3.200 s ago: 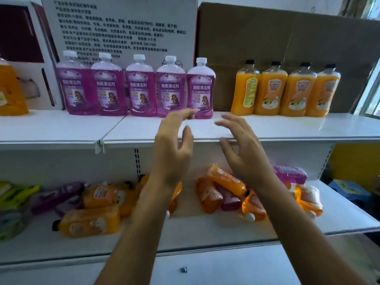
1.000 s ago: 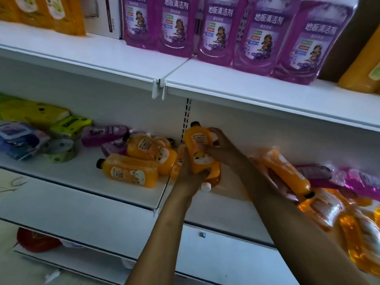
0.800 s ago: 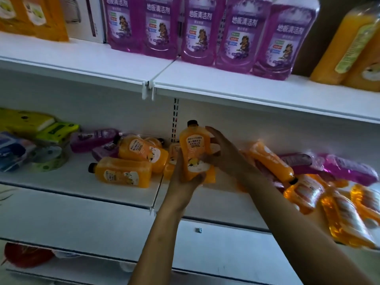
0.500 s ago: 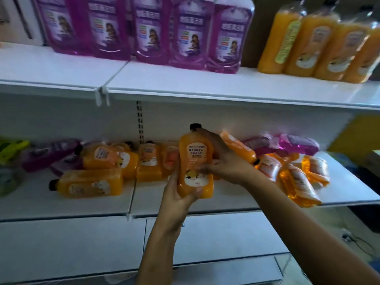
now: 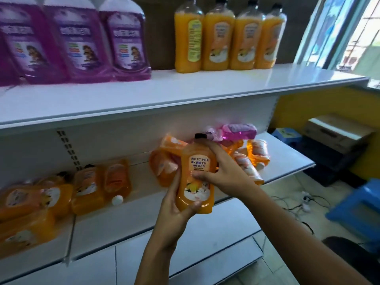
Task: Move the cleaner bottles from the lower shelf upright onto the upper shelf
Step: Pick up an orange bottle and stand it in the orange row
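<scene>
Both hands' fingers still clamp the upright orange bottle (image 5: 196, 177), now clear of the lower shelf (image 5: 287, 159).

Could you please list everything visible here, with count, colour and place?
held bottle: one, orange, black cap, upright between both hands
standing orange bottles: four, upper shelf, right
purple bottles: three in view, upper shelf, left
lying bottles: several, mostly orange, lower shelf
upper shelf: one, white
lower shelf: one, white
stool: one, blue, floor, right
left hand: grips bottle's base
right hand: fingers around its label
</scene>
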Tool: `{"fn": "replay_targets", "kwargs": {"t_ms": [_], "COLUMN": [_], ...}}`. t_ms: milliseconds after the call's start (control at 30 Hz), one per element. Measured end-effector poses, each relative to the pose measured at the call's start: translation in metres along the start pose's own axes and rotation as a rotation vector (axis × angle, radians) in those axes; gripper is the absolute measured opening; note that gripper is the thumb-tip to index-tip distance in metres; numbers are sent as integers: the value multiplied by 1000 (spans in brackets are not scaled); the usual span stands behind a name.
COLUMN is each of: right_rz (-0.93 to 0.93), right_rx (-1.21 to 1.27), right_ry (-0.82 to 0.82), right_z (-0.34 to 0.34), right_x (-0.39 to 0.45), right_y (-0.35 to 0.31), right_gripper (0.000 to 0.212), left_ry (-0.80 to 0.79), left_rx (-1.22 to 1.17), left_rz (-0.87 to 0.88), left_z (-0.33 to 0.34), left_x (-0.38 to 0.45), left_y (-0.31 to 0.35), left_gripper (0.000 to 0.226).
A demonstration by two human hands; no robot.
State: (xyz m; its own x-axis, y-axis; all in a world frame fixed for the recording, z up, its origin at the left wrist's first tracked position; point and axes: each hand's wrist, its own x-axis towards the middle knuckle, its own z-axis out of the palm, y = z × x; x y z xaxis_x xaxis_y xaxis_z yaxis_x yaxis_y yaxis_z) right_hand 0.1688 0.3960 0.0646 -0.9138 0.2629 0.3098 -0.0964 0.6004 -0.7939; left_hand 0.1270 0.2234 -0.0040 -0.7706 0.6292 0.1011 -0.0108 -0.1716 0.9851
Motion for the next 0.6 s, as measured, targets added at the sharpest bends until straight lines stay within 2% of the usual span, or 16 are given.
{"fn": "replay_targets", "kwargs": {"t_ms": [167,333,467,600], "right_rz": [3,8,8,-15], "right_rx": [-79,25,114,163], "right_ry": [113,153,194,234], "right_z": [-50,-86,-111,-141], "right_x": [-19,-31,-39,-46], "right_y": [29,54,70,87], "right_gripper": [75,73,71,70], "left_ry": [-148,-106,-108,-99], "left_rx": [32,69,137,154], "left_rz": [-50,-23,-22,-19], "left_z": [59,108,135,168], "left_x": [18,33,46,59], "left_y": [1,-6,-6,-10], "left_gripper": [79,82,74,79]}}
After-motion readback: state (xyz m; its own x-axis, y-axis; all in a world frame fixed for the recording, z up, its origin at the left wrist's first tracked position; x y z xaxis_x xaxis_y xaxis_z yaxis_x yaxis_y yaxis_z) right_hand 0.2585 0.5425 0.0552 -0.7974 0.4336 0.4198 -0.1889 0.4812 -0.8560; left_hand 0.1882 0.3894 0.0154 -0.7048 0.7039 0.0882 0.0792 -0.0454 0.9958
